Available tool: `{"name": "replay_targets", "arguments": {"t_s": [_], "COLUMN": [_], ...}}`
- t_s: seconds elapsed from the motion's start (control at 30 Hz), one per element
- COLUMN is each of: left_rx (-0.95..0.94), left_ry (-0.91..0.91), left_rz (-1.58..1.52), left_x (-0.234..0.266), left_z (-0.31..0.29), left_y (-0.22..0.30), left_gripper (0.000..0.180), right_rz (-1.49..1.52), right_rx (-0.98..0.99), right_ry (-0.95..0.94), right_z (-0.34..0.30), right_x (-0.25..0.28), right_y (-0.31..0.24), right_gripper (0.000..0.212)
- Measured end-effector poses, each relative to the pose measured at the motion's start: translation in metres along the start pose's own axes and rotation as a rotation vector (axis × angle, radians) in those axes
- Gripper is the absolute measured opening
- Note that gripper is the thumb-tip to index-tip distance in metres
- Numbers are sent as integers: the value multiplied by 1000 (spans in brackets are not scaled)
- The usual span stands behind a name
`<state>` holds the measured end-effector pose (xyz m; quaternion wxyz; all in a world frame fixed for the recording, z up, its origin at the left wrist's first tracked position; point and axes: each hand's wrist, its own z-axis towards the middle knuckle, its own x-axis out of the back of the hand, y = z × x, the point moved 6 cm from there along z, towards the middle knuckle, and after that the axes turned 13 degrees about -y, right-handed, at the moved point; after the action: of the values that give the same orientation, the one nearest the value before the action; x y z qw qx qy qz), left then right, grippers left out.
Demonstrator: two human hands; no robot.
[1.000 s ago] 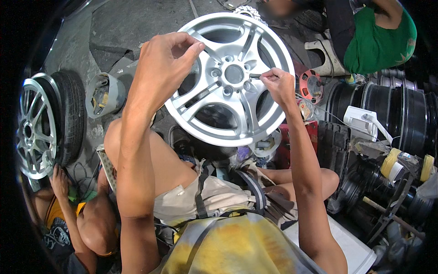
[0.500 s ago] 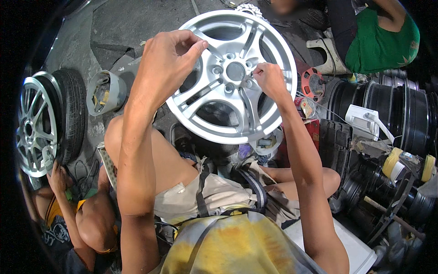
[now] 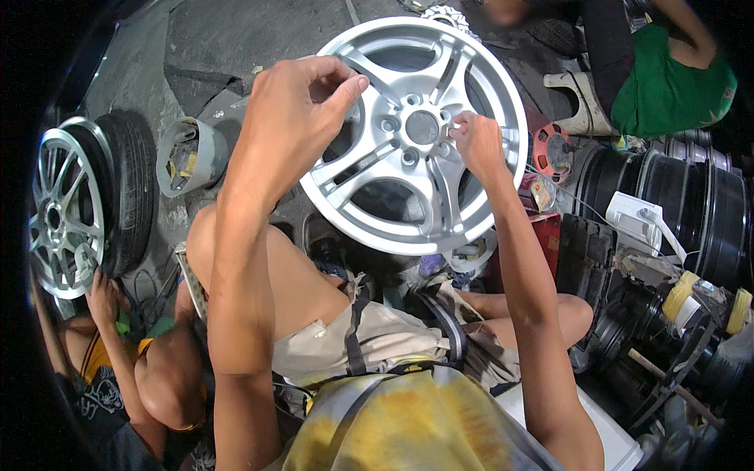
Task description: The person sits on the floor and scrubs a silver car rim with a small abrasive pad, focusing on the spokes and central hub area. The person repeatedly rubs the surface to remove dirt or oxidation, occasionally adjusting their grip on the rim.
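Pinching near the silver wheel's [image 3: 425, 151] middle, the right hand [image 3: 481, 145] kept its fingers closed, contents indistinct; the left hand [image 3: 297, 106] curled over the far-left edge, grip unclear. Face-up beyond the bent legs [image 3: 302, 275], the wheel seemed placed for reach.

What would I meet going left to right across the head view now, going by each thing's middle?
Multi-spoke wheel, black tire, grey bucket, left hand, large silver wheel, right hand, red disc, white device, green shirt.
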<state>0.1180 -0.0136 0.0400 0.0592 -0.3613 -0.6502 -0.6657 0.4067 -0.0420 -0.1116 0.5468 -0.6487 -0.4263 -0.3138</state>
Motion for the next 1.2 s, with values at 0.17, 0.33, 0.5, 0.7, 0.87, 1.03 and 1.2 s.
{"name": "replay_targets", "arguments": {"t_s": [0.17, 0.33, 0.5, 0.7, 0.87, 1.03, 1.2], "left_rx": [9, -20, -15, -29, -46, -71, -63], "left_ry": [-22, 7, -50, -34, -48, -36, -38], "left_rz": [-7, -25, -16, -24, -36, -50, -49], "left_x": [-4, -3, -7, -7, -10, -11, -9], "left_z": [3, 0, 5, 2, 2, 7, 3], "left_y": [0, -3, 7, 6, 10, 13, 12], "left_gripper": [31, 30, 28, 28, 30, 31, 31], "right_rz": [-154, -135, -95, -103, -146, -240, -160], "right_rx": [21, 18, 26, 14, 42, 141, 77], "right_ry": [93, 131, 132, 153, 132, 170, 113], "right_z": [-14, -23, -16, -24, -19, -11, -12], "right_x": [-2, 4, -10, -1, 7, 17, 27], "right_y": [-5, -15, 2, -8, -10, -21, -15], "right_gripper": [15, 12, 11, 14, 13, 12, 13]}}
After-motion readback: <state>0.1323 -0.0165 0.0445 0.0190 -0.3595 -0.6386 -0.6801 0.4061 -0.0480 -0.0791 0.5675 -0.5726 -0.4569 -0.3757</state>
